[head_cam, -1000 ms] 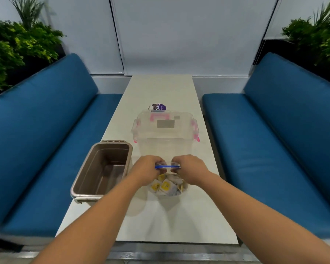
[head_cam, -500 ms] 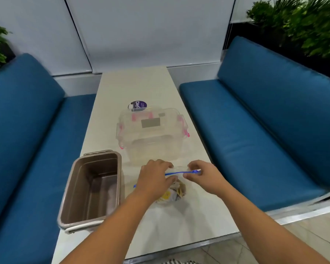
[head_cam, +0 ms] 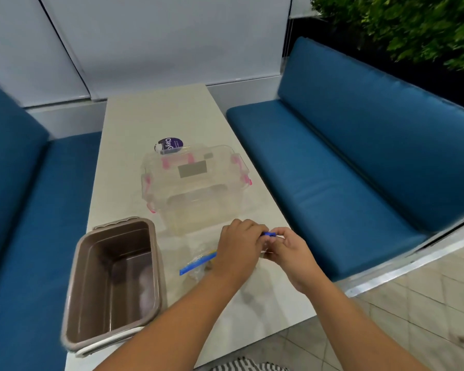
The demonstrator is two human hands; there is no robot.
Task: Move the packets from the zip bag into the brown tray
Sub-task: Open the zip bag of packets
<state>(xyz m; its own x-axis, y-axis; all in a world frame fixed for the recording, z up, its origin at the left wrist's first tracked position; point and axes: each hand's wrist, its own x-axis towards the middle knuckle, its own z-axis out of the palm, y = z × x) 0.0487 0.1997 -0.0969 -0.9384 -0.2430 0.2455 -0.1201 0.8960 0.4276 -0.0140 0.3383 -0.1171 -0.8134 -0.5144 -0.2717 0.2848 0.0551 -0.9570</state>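
Note:
A clear zip bag (head_cam: 198,263) with a blue zip strip lies on the white table (head_cam: 156,124), mostly hidden under my hands. My left hand (head_cam: 237,247) rests over the bag and pinches the blue strip at its right end. My right hand (head_cam: 287,247) pinches the same blue end from the right, fingers closed. The packets are hidden beneath my left hand. The brown tray (head_cam: 83,274) stands to the left of the bag near the front edge, with nothing visible inside.
A clear plastic box (head_cam: 196,183) with pink latches stands just beyond my hands. A purple-lidded tub (head_cam: 169,145) sits behind it. Blue benches (head_cam: 346,170) flank the table on both sides. Green plants (head_cam: 413,25) fill the top right.
The view has swung left and down. My hands, spread along the zip half a second ago, have come together at the strip's right end, and the packets are now covered.

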